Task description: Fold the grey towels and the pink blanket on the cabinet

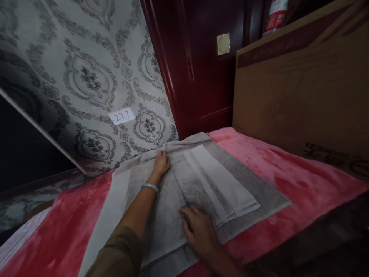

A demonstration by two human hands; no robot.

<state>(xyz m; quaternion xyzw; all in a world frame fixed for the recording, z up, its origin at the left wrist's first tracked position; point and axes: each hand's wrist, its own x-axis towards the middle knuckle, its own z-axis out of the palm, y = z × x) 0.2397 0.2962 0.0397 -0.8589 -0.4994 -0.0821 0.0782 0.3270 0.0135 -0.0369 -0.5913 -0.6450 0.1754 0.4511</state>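
Note:
A large grey towel-like cloth [173,177] with paler bands lies spread out, its right part folded over into a narrower panel [221,173]. My left hand [161,163], with a bracelet [150,187] at the wrist, reaches to the far part of the cloth; its fingers are curled closed on the fabric there. Nearer to me, my right hand [200,231] is at the lower end of the fold line, thumb and fingers bent together at the cloth's edge. The fingertips of both hands are partly hidden.
Under the cloth is a pink-red plush blanket [276,173]. A big cardboard box [288,88] stands at the right, with a red and white bottle [275,17] by its top. Behind are a dark red wood panel [198,73] and patterned wallpaper [89,77] bearing a paper label [122,115].

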